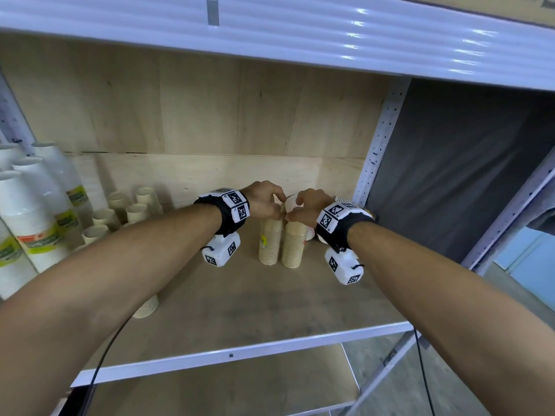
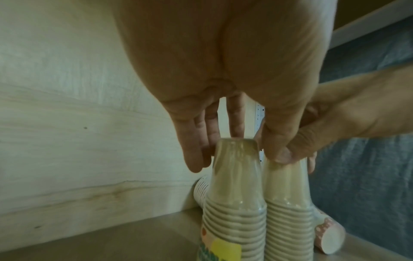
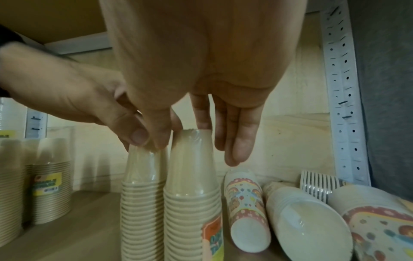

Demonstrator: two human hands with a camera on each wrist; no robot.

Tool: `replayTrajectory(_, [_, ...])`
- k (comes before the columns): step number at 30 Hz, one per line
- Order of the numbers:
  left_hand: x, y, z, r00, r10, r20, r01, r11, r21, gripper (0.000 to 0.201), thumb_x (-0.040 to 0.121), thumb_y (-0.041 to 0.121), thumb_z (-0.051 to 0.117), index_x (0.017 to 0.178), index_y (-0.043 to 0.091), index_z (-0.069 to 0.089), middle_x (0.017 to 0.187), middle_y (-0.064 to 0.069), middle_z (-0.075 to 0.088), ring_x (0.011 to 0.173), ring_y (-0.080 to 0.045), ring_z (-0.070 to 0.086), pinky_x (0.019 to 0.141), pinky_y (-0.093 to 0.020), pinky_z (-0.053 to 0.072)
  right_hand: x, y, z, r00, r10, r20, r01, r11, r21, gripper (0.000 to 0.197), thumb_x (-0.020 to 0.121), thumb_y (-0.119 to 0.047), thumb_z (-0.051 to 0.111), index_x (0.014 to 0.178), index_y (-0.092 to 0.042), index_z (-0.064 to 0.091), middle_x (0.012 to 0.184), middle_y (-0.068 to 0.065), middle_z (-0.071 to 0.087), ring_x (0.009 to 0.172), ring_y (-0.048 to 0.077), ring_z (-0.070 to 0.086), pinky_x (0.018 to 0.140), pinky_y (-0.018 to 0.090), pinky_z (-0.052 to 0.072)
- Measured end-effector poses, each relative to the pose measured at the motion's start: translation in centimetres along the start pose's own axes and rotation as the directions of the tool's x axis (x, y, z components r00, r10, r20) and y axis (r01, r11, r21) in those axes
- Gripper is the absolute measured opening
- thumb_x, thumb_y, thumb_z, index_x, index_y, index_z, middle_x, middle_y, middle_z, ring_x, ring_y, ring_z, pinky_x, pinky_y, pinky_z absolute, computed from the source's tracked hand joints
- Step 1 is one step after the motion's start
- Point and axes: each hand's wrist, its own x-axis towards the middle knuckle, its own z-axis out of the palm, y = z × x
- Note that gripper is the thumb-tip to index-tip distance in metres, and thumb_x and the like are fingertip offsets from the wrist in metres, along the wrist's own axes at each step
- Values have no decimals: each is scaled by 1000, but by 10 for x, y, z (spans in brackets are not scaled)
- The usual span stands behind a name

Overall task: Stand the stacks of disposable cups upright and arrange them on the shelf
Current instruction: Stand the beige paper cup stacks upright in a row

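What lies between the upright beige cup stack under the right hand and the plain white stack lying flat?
A balloon-patterned cup stack, lying on its side between the beige stack and the white stack; the right wrist view shows it.

The head view looks forward and down into the shelf (image 1: 240,349) from in front, both forearms in frame. Each wrist view looks close along its palm (left facing right, right facing left); all share the two upright stacks (image 1: 280,244).
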Motion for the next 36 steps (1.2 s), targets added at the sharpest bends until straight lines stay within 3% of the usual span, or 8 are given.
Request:
replayTrajectory(2, [1,0,-1,1000,9,12,-9,1000,6,40,83,29,71,122,25,64,113,0,62,103,-18,58,85,-28,47,-3,0,-3,999,-33,-6,33,999,-21,48,85,-31,67,128,-14,56,126,4,57,114,23,58,79,26,44])
replayTrajectory(7, [3,0,1,999,21,-28,-21,999,31,29,84,28,71,112,21,72,107,-2,63,95,-18,59,79,-27,48,2,-8,-1,999,-38,3,38,987,-158,31,89,-21,64,117,-9,65,120,4,63,109,22,62,50,21,30])
replayTrajectory(11, [5,0,3,998,15,-59,-13,999,36,33,84,36,71,112,19,71,99,1,56,90,-17,56,78,-26,45,3,-9,-4,1000,-12,19,14,994,-104,38,87,-34,66,112,-5,66,113,10,67,99,24,65,58,22,42])
replayTrajectory(16, [6,0,1,1000,14,14,-14,1000,9,38,82,29,71,120,24,67,111,-1,62,102,-18,59,84,-27,47,0,-1,-8,997,-61,47,64,996,-67,51,85,-31,67,132,-16,53,133,4,53,118,23,54,80,27,42])
replayTrajectory(24, [11,0,2,1000,-3,-22,4,999,44,31,80,34,76,106,19,73,104,-3,67,89,-17,61,71,-23,45,7,-5,-5,997,-49,61,53,997,-54,43,81,-38,72,103,-2,66,100,10,68,85,22,62,50,22,37])
replayTrajectory(26, [11,1,2,1000,-10,-4,10,999,37,38,79,36,76,113,21,70,106,0,62,92,-17,59,73,-24,44,7,-3,-6,997,-49,64,53,996,-66,44,82,-39,71,104,-2,64,100,10,65,92,24,63,58,24,42])
replayTrajectory(30, [10,3,-1,999,-10,42,7,998,63,43,80,27,74,122,26,65,113,1,59,102,-18,58,80,-26,47,4,0,-9,994,-90,59,95,992,-81,54,86,-32,68,134,-12,52,136,5,51,122,24,53,88,28,44])
replayTrajectory(36, [8,10,-1,999,13,49,-18,994,103,41,84,15,68,125,19,66,127,-2,62,114,-19,58,85,-25,46,10,-3,-6,991,-94,95,104,989,-101,38,86,-17,66,124,-11,63,126,6,60,111,23,60,74,25,43])
